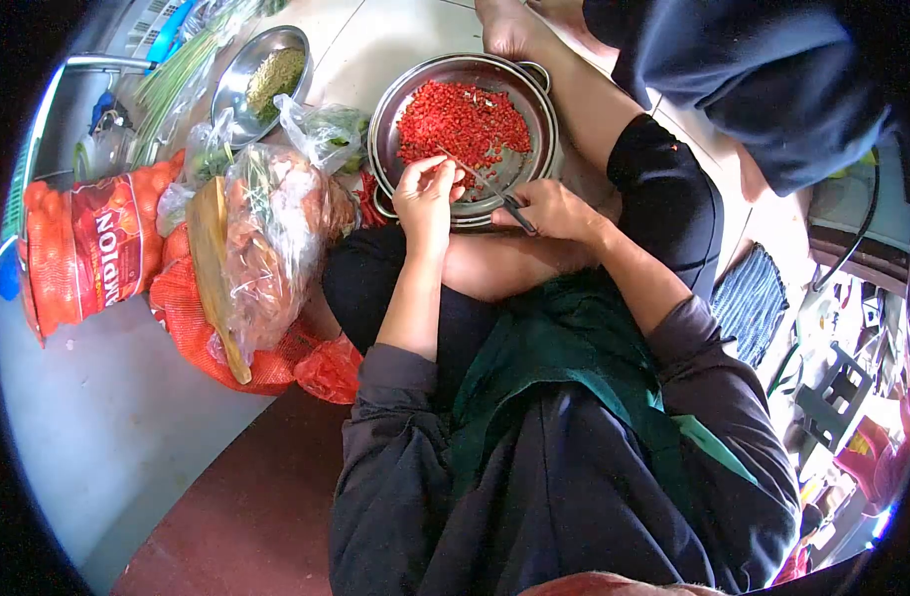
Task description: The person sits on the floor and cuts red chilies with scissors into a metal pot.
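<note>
A round metal pot (379, 151) with side handles holds many chopped red pieces (462, 119). Over its near edge, my left hand (428, 195) is pinched closed, with something small and red at its fingertips, perhaps a chili. My right hand (552, 210) grips the dark handle of a knife (515, 211) at the pot's near right rim. The thin blade points up and left over the pot, its tip close to my left fingertips. A few whole red chilies (367, 201) lie just outside the pot's left side.
Left of the pot are a plastic bag (276, 219), a wooden piece (211, 268) and red mesh sacks (97, 248). A metal bowl (238, 79) with greenish bits stands at the upper left. Another person's dark-clothed leg (753, 79) is at the upper right.
</note>
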Action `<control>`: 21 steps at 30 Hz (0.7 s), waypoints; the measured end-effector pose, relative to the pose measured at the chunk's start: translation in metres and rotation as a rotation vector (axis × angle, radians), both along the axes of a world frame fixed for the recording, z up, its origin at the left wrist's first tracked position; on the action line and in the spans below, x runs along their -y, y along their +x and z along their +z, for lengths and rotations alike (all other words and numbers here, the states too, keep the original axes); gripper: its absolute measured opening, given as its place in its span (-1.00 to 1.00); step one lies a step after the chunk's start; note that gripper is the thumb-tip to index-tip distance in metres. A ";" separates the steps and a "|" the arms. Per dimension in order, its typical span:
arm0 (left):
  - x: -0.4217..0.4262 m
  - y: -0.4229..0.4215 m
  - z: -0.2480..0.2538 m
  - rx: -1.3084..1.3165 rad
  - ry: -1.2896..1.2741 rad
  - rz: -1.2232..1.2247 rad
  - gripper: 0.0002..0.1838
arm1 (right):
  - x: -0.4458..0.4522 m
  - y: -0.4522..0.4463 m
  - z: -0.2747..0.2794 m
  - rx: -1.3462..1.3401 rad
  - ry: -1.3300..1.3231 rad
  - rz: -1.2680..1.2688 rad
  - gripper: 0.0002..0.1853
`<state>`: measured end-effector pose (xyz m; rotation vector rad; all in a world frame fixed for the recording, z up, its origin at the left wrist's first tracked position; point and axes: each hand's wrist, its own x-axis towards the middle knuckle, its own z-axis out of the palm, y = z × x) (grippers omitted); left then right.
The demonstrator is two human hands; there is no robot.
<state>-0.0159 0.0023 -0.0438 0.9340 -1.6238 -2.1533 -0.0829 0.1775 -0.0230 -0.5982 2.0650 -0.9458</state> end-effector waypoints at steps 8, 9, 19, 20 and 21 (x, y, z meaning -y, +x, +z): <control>-0.002 0.000 -0.003 -0.033 0.010 0.037 -0.87 | 0.004 -0.002 -0.001 0.065 0.008 0.040 -0.32; -0.001 0.000 -0.004 -0.023 -0.001 0.023 -0.85 | 0.004 -0.002 -0.006 0.062 -0.003 0.032 -0.32; -0.002 -0.001 -0.004 -0.051 -0.064 0.006 -0.84 | 0.002 -0.002 -0.018 -0.068 0.013 -0.006 -0.32; -0.001 -0.001 -0.006 -0.059 -0.065 0.008 -0.85 | 0.002 -0.002 -0.016 -0.069 0.022 -0.003 -0.32; -0.001 -0.001 -0.006 -0.066 -0.067 0.019 -0.86 | 0.002 -0.003 -0.014 -0.070 0.031 0.000 -0.33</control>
